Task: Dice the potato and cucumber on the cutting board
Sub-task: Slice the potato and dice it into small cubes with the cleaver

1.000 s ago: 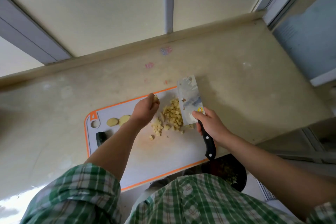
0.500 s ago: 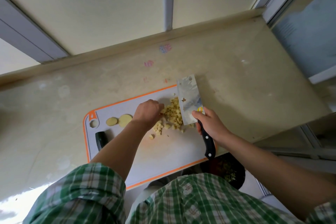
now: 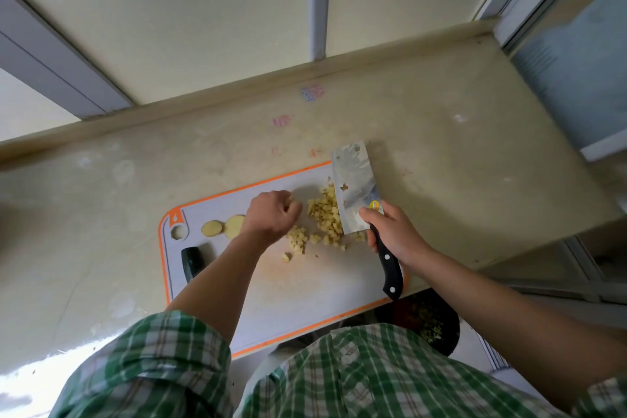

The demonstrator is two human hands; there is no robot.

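Judging by the heap, the potato is mostly diced: the potato cubes (image 3: 325, 214) are piled between the two hands, against the flat of the cleaver (image 3: 354, 187). The cleaver's black handle is wrapped firmly by the right hand (image 3: 395, 232), with the forefinger laid up onto the blade. The left hand (image 3: 271, 217) is curled, and a few cubes appear to be pinched at its fingertips. Two potato slices (image 3: 222, 227) lie uncut just outboard of the left wrist. The cucumber (image 3: 191, 263), partly hidden by the forearm, is left whole further outboard.

The left fingertips are held close to the blade edge, so a finger could be nicked if the cleaver is brought down before they are tucked back. Cubes could also be pushed off. The blade's tip sits at the far rim of the cutting board (image 3: 305, 302), beyond which only counter (image 3: 458, 153) is found. Ample bare board is left nearward of both hands. The handle's end reaches the near corner, with a dark bowl (image 3: 437, 322) seen past it.
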